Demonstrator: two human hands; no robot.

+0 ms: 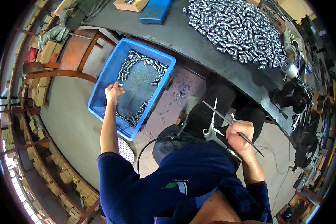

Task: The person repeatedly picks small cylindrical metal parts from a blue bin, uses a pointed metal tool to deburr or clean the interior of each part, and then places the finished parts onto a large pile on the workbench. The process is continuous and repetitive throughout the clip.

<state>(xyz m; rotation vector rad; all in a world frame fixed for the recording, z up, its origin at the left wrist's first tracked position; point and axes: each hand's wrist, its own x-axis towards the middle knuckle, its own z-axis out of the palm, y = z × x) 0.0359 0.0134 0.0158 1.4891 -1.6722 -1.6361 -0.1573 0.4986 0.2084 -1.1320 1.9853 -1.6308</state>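
My left hand (114,92) reaches into the blue plastic bin (97,89), its fingers bent around a small shiny metal fitting (120,85) near the bin's left side. Similar fittings (127,64) line the bin's inner edges in curved rows. Over my lap, my right hand (241,134) is closed around a long, thin, dark file (221,115), which sticks out on both sides of the fist. Another metal fitting (233,117) pokes up at the top of this hand. Just left of it rests a silver tool with a slim rod (212,120); its lower part is partly hidden.
A large heap of metal fittings (235,31) covers the dark workbench (168,35) ahead. A blue box (155,11) lies at its far edge. Hand tools and a metal cylinder (289,68) stand at right. A wooden chair (76,52) is left of the bin; shelves (41,160) run along the left.
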